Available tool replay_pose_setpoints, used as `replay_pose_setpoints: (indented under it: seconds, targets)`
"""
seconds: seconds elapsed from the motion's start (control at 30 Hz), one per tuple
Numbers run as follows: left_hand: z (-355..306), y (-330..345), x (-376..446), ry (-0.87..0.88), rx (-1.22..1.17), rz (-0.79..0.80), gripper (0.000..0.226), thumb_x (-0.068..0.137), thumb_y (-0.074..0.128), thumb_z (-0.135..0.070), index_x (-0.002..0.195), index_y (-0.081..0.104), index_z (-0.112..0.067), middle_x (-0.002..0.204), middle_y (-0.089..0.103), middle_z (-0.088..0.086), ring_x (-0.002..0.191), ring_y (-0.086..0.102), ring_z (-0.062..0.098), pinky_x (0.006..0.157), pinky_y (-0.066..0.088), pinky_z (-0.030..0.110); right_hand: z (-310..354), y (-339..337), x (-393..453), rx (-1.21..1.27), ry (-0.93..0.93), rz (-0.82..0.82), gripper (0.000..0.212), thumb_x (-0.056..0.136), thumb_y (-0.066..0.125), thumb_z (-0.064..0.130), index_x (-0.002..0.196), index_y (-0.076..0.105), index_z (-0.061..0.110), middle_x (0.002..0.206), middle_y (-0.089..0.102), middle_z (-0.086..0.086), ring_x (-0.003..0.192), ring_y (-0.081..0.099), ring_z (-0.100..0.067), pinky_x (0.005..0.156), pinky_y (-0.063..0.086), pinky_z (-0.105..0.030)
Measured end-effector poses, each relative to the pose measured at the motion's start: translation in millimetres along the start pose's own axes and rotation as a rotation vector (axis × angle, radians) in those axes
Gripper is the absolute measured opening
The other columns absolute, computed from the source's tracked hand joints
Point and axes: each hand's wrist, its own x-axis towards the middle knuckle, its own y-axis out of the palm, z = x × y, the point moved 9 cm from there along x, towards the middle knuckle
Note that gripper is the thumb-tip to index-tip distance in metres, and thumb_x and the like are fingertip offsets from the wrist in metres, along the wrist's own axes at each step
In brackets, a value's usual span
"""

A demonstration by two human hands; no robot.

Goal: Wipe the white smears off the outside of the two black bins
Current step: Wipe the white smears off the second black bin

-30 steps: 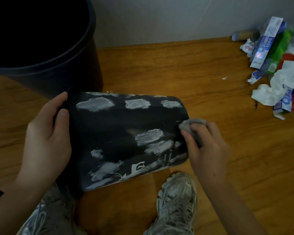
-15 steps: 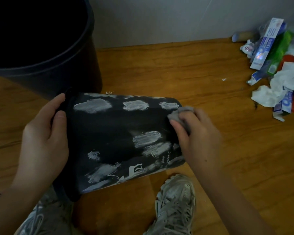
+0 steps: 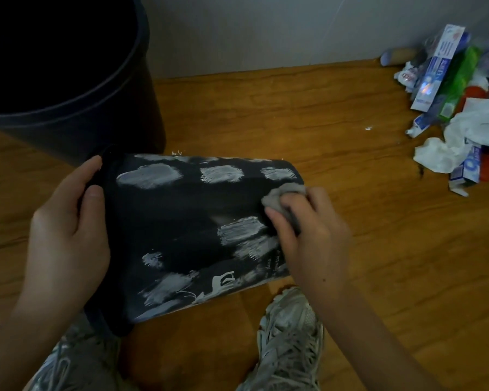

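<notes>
A small black bin (image 3: 187, 218) lies on its side on the wooden floor, its outside marked with several white smears (image 3: 148, 176). My left hand (image 3: 65, 235) grips its rim at the left end. My right hand (image 3: 308, 235) holds a crumpled grey cloth (image 3: 283, 197) pressed against the bin's wall near its base end, just above a smear (image 3: 242, 230). A larger black bin (image 3: 76, 119) stands upright behind, at the top left, touching or nearly touching the small one.
A pile of litter (image 3: 463, 114) with toothpaste boxes and crumpled white tissue lies at the right by the grey wall. My two grey sneakers (image 3: 288, 340) stand at the bottom edge, just under the lying bin. Bare wooden floor (image 3: 294, 122) stretches between bin and litter.
My right hand with the cloth has slid leftward along the bin's wall from its base edge onto the surface. The left hand keeps its grip on the rim.
</notes>
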Motion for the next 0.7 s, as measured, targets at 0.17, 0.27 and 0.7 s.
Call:
replay_pose_setpoints:
  seconds: [0.17,0.27,0.7]
  targets:
    - [-1.7,-0.4,-2.7,-0.014,-0.030,-0.005,0.035,0.100,0.036,-0.033,0.131,0.047,-0.046,0.125,0.051,-0.036,0.125,0.046,-0.004,0.104,0.038,0.016,-18.9,-7.3,-25.7,-0.004,0.035,-0.001,0.025,0.092,0.058,0.030,0.095,0.068,0.007,0.095,0.059,-0.007,0.078,0.045,-0.002,0.063,0.037,-0.005]
    - [-5.1,0.6,-1.4,-0.014,0.005,0.006,0.037,0.101,0.035,-0.032,0.135,0.046,-0.041,0.121,0.050,-0.040,0.123,0.046,-0.008,0.099,0.036,0.006,-38.5,-18.1,-21.7,-0.074,0.163,-0.042,0.026,0.092,0.058,0.031,0.093,0.068,0.007,0.094,0.057,-0.005,0.076,0.042,-0.002,0.061,0.031,-0.004]
    - [-12.6,0.3,-5.1,-0.018,0.033,0.012,0.035,0.103,0.034,-0.030,0.135,0.042,-0.042,0.117,0.047,-0.044,0.120,0.044,-0.014,0.094,0.035,0.001,35.2,4.1,-24.0,0.023,-0.104,0.017,0.018,0.098,0.054,0.030,0.102,0.062,0.015,0.095,0.064,-0.006,0.077,0.049,-0.001,0.064,0.038,-0.005]
